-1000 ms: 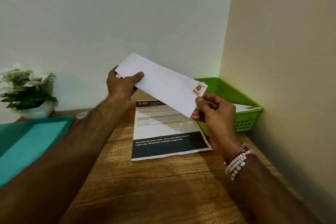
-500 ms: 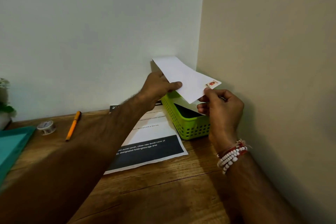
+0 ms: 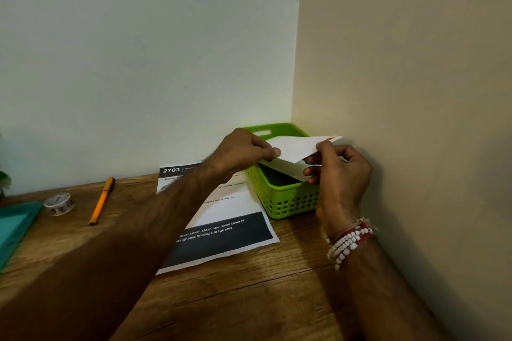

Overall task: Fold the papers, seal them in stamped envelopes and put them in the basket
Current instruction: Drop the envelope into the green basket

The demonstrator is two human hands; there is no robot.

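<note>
A white stamped envelope [image 3: 297,148] hangs just above the green plastic basket [image 3: 288,202] in the corner of the wooden desk. My left hand [image 3: 243,151] pinches its left end and my right hand [image 3: 336,171] pinches its right end, near the red stamp. Another white envelope [image 3: 285,169] lies inside the basket, partly hidden under the held one. A printed sheet of paper [image 3: 230,219] with a dark band lies flat on the desk left of the basket, with my left forearm across it.
An orange pen [image 3: 102,201] and a roll of patterned tape [image 3: 59,203] lie on the desk at the left. A teal folder [image 3: 13,225] sits at the left edge. Walls close in behind and to the right of the basket.
Both hands carried the envelope to the right and down, from in front of the wall to just over the basket. It now lies flatter.
</note>
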